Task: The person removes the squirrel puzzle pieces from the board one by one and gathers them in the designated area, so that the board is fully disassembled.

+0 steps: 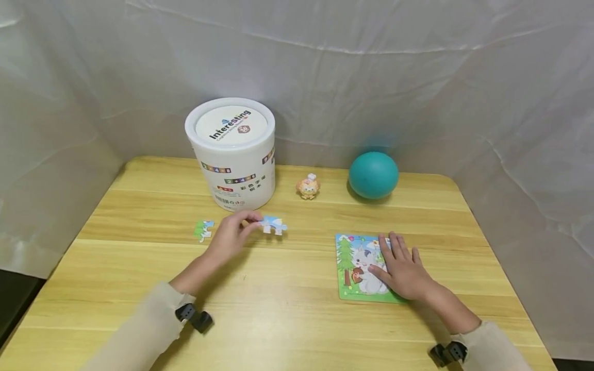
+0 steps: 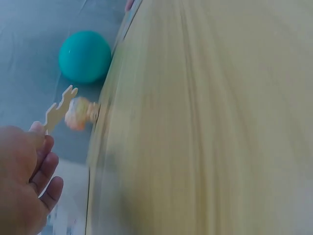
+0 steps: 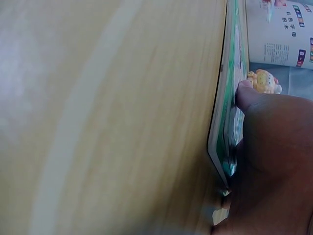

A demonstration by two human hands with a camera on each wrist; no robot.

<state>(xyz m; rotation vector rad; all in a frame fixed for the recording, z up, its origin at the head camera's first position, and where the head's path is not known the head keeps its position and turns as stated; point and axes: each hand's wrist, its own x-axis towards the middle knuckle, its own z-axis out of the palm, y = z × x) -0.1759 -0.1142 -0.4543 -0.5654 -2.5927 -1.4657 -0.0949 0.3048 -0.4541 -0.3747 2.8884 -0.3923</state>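
Observation:
Between thumb and fingertips my left hand (image 1: 230, 237) pinches a jigsaw puzzle piece (image 1: 273, 224), printed blue and white, held above the table. In the left wrist view the same puzzle piece (image 2: 58, 111) appears edge-on with its wavy outline. My right hand (image 1: 402, 270) lies with spread fingers on the right part of a square puzzle board (image 1: 345, 288), whose picture has a grey animal and a green tree. The palm hides that part of the board. Left of the left hand, a loose green and white puzzle piece (image 1: 202, 231) lies on the table.
Behind the left hand stands a large white tub (image 1: 241, 175) with a lid. A small orange figurine (image 1: 308, 187) in a white hat and a teal ball (image 1: 373, 175) are toward the back edge of the wooden table (image 1: 278, 319). Pale cloth (image 1: 315, 77) hangs behind.

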